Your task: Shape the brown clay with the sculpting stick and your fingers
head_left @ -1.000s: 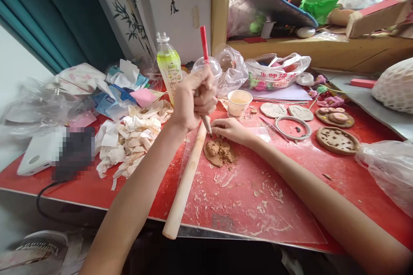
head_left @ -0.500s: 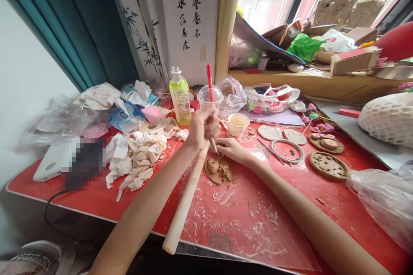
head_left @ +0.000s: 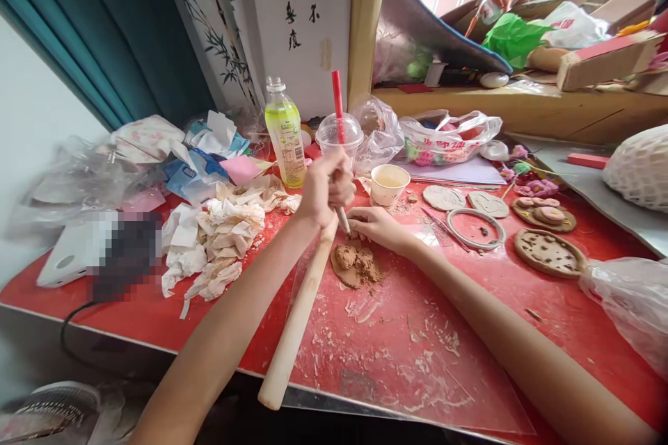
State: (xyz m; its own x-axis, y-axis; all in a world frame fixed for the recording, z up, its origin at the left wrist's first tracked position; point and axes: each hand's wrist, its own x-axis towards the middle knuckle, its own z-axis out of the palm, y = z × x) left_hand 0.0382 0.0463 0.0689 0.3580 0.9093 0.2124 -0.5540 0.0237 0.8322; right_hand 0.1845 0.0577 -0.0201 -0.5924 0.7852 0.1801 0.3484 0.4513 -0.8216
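One slim tool (head_left: 343, 220) stood tilted in the left hand (head_left: 330, 189), which was wrapped round it in a fist, its tip pointing down just behind one mass of brown clay (head_left: 360, 265) on the red surface (head_left: 563, 306). One right hand (head_left: 380, 228) lay beside that tip, fingers drawn together; I couldn't tell whether they pinched anything. I counted one rolling pin (head_left: 298, 323) left of the clay, two pale flat pieces (head_left: 443, 198) and one ring (head_left: 480, 246) farther right, then two brown discs, one topped with pink rounds (head_left: 545, 214), the other dark-spotted (head_left: 550, 253).

There were three drink containers: a paper cup (head_left: 390, 195) holding pale liquid, a bottle (head_left: 284, 142) with yellow-green liquid, and a domed plastic cup (head_left: 323, 135) with one red straw (head_left: 337, 104). A printed bag (head_left: 449, 139) held colourful things I couldn't identify.

The left hand hid part of the domed cup, so its contents escaped me, and covered the tool's upper part. The tool's very tip was hard to make out. Both forearms ran out of sight at the bottom.
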